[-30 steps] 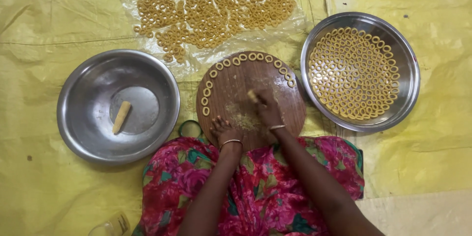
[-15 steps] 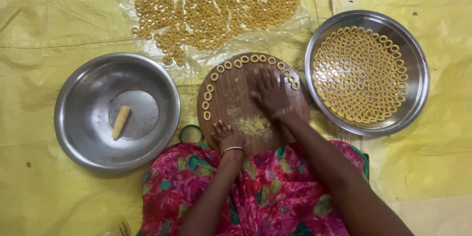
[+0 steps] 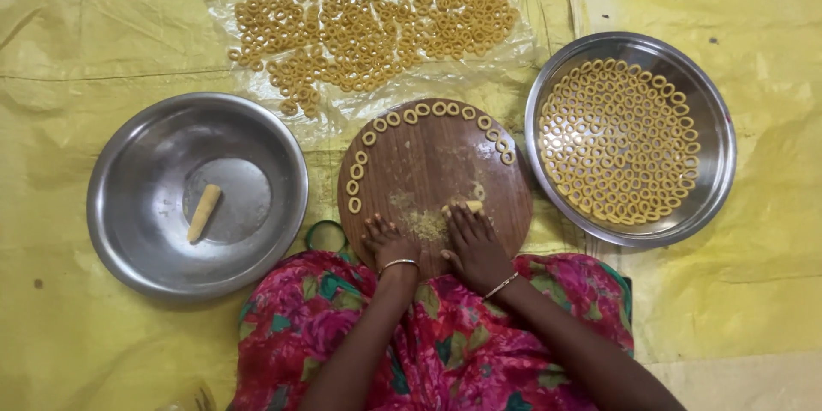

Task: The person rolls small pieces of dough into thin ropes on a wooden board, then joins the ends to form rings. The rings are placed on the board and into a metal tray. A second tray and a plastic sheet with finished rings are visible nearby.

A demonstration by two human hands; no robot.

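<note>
Dough sits under my right hand (image 3: 473,244) — a small pale roll (image 3: 463,206) at my fingertips, pressed against the round wooden board (image 3: 432,167) with my fingers laid flat and close together on it, not gripping. My left hand (image 3: 387,240) rests on the near edge of the same board, fingers bent down and loosely together, holding nothing; a patch of dough crumbs (image 3: 421,223) lies between my two hands. Both wrists wear a thin bangle.

Along the far and left rim of the board runs a curved row of small dough rings (image 3: 425,110), each lying flat and just beside the next. To my right stands a steel plate (image 3: 716,167) filled with pale rings set in tight circles. To my left stands a steel bowl (image 3: 137,231) — inside it, on the flat bottom, lies one short stick of dough (image 3: 204,212), tilted. Beyond the board, a clear plastic sheet (image 3: 248,73) carries a loose spread of darker golden rings (image 3: 377,21), many touching or overlapping.

Everything rests on a crinkled yellow sheet (image 3: 771,291). My lap, in pink flowered cloth (image 3: 445,351), comes up to the near edge of the board, and a small green ring-shaped thing (image 3: 325,235) shows just beside the board on the left; I cannot tell what it is.
</note>
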